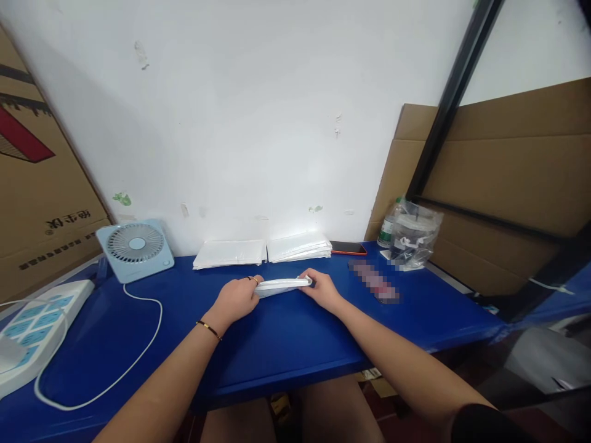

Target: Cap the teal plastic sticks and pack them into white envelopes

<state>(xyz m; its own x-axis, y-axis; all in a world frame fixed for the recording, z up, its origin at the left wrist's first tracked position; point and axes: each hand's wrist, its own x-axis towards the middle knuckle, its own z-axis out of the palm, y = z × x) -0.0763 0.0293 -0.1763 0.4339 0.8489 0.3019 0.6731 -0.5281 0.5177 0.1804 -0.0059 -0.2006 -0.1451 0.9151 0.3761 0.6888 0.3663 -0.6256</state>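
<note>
Packet (282, 285), white and flat, spans in the head view from the left hand (237, 299), curled round one end, to the right hand (322, 290), pinching the other between thumb and fingers, over the blue tabletop (272, 344). At the back right, a green-labelled bottle (386, 230) stands beside a clear plastic bag (430, 226) holding a cup-like container (406, 237), contents unclear

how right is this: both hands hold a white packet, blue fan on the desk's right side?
Wrong side: the head view shows the blue fan on the left side of the desk. The left hand and right hand hold the white packet.
</note>
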